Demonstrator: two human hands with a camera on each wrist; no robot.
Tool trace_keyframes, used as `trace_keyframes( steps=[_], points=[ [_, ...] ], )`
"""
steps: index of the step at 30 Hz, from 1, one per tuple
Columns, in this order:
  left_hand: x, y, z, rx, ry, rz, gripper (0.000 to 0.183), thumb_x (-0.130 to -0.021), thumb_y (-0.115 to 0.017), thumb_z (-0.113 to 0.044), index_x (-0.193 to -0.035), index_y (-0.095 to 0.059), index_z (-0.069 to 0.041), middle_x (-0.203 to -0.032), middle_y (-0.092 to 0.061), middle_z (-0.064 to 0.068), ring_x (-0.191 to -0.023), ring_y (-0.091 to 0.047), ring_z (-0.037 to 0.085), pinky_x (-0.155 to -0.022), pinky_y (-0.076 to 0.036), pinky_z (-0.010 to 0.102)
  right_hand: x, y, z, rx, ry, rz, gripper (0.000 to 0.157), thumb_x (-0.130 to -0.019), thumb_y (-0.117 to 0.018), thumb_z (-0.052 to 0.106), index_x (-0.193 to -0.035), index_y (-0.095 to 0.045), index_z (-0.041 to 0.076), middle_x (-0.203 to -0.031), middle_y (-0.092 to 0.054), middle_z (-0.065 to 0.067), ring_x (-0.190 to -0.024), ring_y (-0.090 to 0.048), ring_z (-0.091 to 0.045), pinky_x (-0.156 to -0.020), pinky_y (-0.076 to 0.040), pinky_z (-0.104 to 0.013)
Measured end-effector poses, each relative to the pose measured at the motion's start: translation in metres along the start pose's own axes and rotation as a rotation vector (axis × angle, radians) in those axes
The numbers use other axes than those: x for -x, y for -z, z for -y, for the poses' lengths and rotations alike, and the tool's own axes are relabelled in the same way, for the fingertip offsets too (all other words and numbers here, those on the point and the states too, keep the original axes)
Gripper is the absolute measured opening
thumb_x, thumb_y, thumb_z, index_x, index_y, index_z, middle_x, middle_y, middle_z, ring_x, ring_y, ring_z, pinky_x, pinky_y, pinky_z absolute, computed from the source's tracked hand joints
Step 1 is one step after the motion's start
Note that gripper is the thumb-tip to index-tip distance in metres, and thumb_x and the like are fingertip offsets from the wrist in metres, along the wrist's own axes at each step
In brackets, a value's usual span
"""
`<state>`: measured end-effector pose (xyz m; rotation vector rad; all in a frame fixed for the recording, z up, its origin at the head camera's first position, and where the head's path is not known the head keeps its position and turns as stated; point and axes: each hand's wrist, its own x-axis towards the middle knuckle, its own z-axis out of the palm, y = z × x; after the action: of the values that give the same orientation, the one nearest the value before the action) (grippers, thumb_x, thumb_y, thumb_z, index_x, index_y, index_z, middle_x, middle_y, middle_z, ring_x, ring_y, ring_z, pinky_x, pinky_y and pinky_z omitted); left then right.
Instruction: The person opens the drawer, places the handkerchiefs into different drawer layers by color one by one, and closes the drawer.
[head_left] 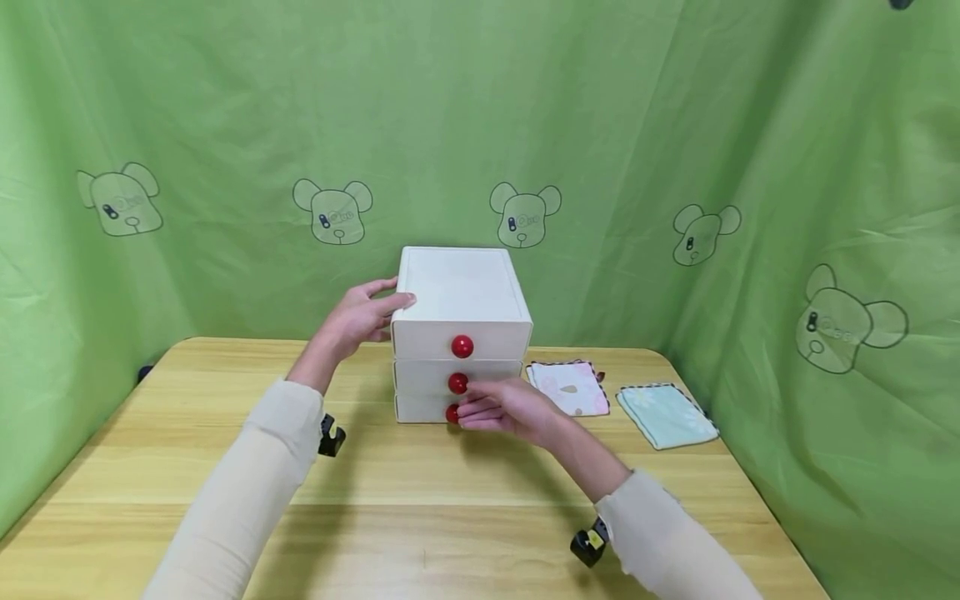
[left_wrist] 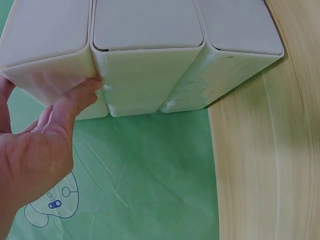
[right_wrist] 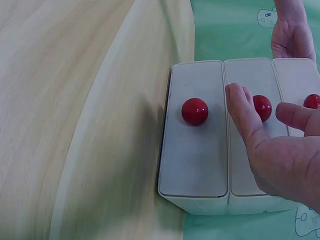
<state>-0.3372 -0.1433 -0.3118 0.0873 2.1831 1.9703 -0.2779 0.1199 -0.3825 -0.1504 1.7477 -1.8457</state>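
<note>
A white cabinet of three stacked drawers [head_left: 459, 283], each with a red ball knob, stands on the wooden table. My left hand [head_left: 360, 315] rests against its upper left side, thumb over the top edge and fingers along the side wall. In the left wrist view that hand [left_wrist: 45, 145] touches the side of the top drawer unit. My right hand [head_left: 517, 408] is at the drawer fronts. In the right wrist view its fingers and thumb stand on either side of the middle knob [right_wrist: 262, 108], with a gap around it. The bottom knob [right_wrist: 194, 111] is beside the fingers.
Right of the cabinet lie a folded pink-and-white cloth [head_left: 570, 388] and a folded light-green cloth [head_left: 666, 415]. Green curtain [head_left: 435, 108] with bear-head drawings hangs behind the table [head_left: 420, 517] and along its sides. Each wrist wears a small black device [head_left: 589, 543].
</note>
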Motion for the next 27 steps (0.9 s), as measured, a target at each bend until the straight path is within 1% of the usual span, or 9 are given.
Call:
trace_keyframes(
  steps=[3, 6, 9, 13, 16, 18, 27],
  points=[
    [-0.001, 0.0, 0.0, -0.005, 0.0, 0.004, 0.078, -0.085, -0.071, -0.035, -0.15, -0.03, -0.021, -0.124, -0.06, 0.013, -0.108, -0.061, 0.026, -0.083, -0.056, 0.035, -0.003, -0.002, -0.001, -0.041, -0.004, 0.0, 0.046, -0.096, -0.055, 0.019, -0.13, -0.046, -0.01, -0.127, -0.049, -0.037, -0.114, -0.055, -0.044, -0.094, -0.05, -0.044],
    [-0.002, 0.001, 0.001, 0.005, 0.004, 0.011, 0.078, -0.085, -0.071, -0.035, -0.15, -0.029, -0.022, -0.124, -0.06, 0.013, -0.108, -0.061, 0.026, -0.084, -0.056, 0.035, -0.006, -0.003, -0.001, -0.089, -0.003, -0.007, 0.047, -0.095, -0.056, 0.02, -0.133, -0.045, -0.006, -0.128, -0.047, -0.038, -0.116, -0.053, -0.046, -0.096, -0.049, -0.045],
    [0.002, 0.0, -0.004, 0.016, 0.016, 0.019, 0.076, -0.087, -0.069, -0.031, -0.15, -0.027, -0.021, -0.127, -0.058, 0.015, -0.11, -0.06, 0.027, -0.086, -0.056, 0.036, -0.01, -0.004, -0.002, -0.124, -0.004, -0.011, 0.047, -0.096, -0.055, 0.021, -0.133, -0.043, -0.007, -0.129, -0.046, -0.039, -0.117, -0.052, -0.047, -0.096, -0.049, -0.045],
    [0.001, 0.0, -0.004, 0.021, 0.021, 0.022, 0.076, -0.088, -0.068, -0.029, -0.151, -0.026, -0.02, -0.129, -0.057, 0.016, -0.113, -0.059, 0.029, -0.086, -0.055, 0.037, -0.014, -0.005, -0.003, -0.154, 0.002, -0.012, 0.048, -0.096, -0.054, 0.022, -0.132, -0.043, -0.009, -0.129, -0.046, -0.039, -0.117, -0.051, -0.047, -0.094, -0.05, -0.044],
    [-0.003, 0.0, 0.0, 0.022, 0.012, 0.016, 0.078, -0.086, -0.071, -0.032, -0.15, -0.028, -0.021, -0.127, -0.058, 0.014, -0.111, -0.059, 0.028, -0.085, -0.056, 0.035, -0.016, -0.006, -0.005, -0.173, 0.004, -0.02, 0.048, -0.096, -0.054, 0.022, -0.132, -0.043, -0.009, -0.129, -0.045, -0.04, -0.117, -0.051, -0.047, -0.095, -0.05, -0.044],
    [-0.002, 0.0, 0.001, 0.021, 0.006, 0.011, 0.079, -0.084, -0.072, -0.034, -0.15, -0.029, -0.021, -0.126, -0.059, 0.014, -0.11, -0.06, 0.027, -0.084, -0.056, 0.035, -0.016, -0.006, -0.005, -0.182, 0.003, -0.025, 0.048, -0.096, -0.054, 0.021, -0.132, -0.044, -0.008, -0.13, -0.044, -0.04, -0.118, -0.05, -0.047, -0.095, -0.05, -0.044],
    [-0.002, 0.001, 0.002, 0.032, -0.005, 0.005, 0.079, -0.084, -0.072, -0.033, -0.149, -0.031, -0.02, -0.124, -0.06, 0.014, -0.107, -0.061, 0.026, -0.083, -0.057, 0.035, -0.019, -0.01, -0.005, -0.206, 0.003, -0.04, 0.044, -0.097, -0.052, 0.019, -0.129, -0.045, -0.01, -0.129, -0.046, -0.039, -0.119, -0.046, -0.049, -0.096, -0.048, -0.045]
  ],
)
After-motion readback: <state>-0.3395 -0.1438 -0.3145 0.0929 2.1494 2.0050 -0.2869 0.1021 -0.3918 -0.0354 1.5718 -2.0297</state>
